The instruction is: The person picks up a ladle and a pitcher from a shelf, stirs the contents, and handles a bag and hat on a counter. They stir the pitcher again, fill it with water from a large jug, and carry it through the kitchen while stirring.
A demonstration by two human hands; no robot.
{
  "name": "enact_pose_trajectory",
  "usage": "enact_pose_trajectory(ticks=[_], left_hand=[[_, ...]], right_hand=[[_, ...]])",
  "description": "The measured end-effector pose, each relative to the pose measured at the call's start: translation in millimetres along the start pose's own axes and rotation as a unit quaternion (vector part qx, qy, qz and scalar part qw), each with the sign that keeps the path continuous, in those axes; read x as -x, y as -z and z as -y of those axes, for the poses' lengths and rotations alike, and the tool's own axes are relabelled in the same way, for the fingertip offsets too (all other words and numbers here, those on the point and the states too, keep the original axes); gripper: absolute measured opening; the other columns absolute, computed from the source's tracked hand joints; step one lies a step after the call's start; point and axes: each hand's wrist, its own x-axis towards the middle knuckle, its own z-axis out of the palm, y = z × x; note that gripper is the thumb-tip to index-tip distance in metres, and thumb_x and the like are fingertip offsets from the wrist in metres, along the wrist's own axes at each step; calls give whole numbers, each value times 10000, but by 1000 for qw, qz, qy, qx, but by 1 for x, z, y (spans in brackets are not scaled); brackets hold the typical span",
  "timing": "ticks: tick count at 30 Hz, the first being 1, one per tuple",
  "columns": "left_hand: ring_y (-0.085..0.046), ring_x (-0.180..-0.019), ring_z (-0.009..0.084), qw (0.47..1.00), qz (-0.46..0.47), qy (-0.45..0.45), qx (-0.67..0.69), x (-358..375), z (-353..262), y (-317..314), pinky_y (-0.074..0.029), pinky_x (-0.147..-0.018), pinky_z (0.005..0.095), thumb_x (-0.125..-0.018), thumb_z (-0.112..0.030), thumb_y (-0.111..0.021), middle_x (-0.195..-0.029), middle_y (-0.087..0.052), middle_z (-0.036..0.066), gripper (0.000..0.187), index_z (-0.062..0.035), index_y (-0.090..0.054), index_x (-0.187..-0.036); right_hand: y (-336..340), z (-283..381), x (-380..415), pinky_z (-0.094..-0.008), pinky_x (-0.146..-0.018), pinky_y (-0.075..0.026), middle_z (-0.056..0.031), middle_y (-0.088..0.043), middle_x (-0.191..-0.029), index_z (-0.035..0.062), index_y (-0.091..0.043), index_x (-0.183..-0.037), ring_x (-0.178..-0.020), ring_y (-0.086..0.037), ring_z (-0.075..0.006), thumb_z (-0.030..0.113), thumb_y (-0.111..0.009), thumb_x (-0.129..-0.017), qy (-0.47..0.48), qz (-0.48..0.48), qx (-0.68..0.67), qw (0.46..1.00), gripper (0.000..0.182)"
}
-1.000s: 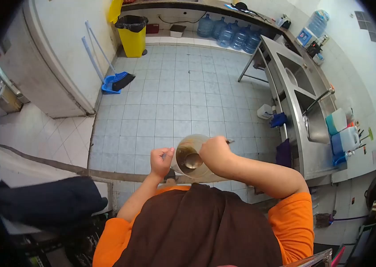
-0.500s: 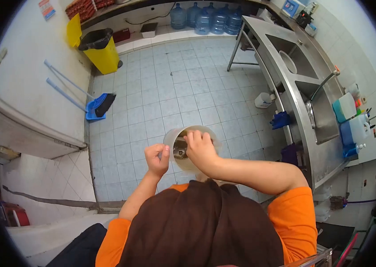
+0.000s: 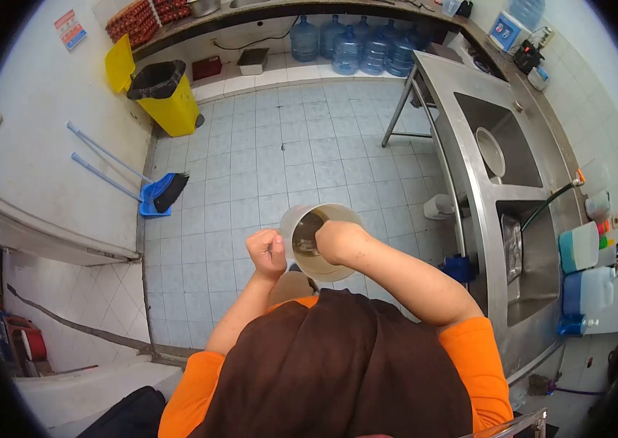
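Note:
A whitish translucent pitcher (image 3: 331,271) with murky liquid at its bottom is held in front of my body, its mouth tilted up toward me. My left hand (image 3: 266,252) is closed in a fist at its left side, thumb up, apparently around a handle that the fingers cover. My right hand (image 3: 340,241) reaches over the rim into the pitcher. Its fingers are down inside and hidden, so whether they hold anything does not show.
To the right runs a steel sink counter (image 3: 495,219) with two basins, a bowl (image 3: 490,152) and detergent bottles (image 3: 586,290). On the left are a yellow bin (image 3: 172,106), a broom and a blue dustpan (image 3: 150,201). Blue water jugs (image 3: 349,51) stand at the back.
My right hand has gone deeper into the pitcher; its fingers showed at the mouth before. My left hand and the pitcher have shifted slightly right in view, and the camera has tilted up.

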Motion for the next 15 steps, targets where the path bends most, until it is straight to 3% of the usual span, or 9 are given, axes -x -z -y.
enact_pose_trajectory(ticks=[3, 5, 9, 11, 15], left_hand=[[-348, -409, 239, 1000, 18, -11, 1, -24, 28, -21, -269, -420, 329, -733, -135, -488, -475, -351, 109, 266, -6, -384, -525], [-304, -420, 156, 1000, 8, -11, 2, -41, 54, -33, -228, -414, 302, -739, -111, -454, -467, -324, 74, 283, 6, -327, -514], [-296, -429, 144, 998, -7, 50, 45, -85, 102, -49, -221, -417, 297, -738, -104, -450, -473, -324, 63, 273, 8, -330, -520], [-289, -437, 133, 998, 2, 43, 45, -114, 124, -58, -215, -419, 293, -740, -101, -452, -480, -321, 55, 268, 7, -332, -526], [-291, -438, 132, 999, 9, 32, 36, -174, 171, -77, -215, -419, 292, -743, -102, -457, -481, -322, 56, 264, 9, -341, -533]], right_hand=[[13, -32, -32, -370, -630, -519, -184, -640, -869, -20, -648, -894, -765, -640, -295, 26, -514, -709, 13, 50, -25, 998, 233], [27, -48, -54, -377, -615, -512, -214, -628, -854, -33, -646, -830, -761, -634, -307, 8, -472, -716, -17, 97, -122, 988, 211], [65, -75, -105, -379, -583, -512, -225, -624, -818, -61, -632, -788, -749, -635, -301, 3, -478, -704, -35, 87, -154, 984, 186], [74, -88, -131, -368, -556, -510, -222, -624, -762, -53, -632, -753, -714, -642, -275, 18, -508, -693, 38, -96, -125, 987, 155], [129, -103, -167, -345, -591, -505, -171, -629, -787, 4, -649, -745, -761, -631, -241, 61, -549, -704, -19, -124, 11, 992, 122]])
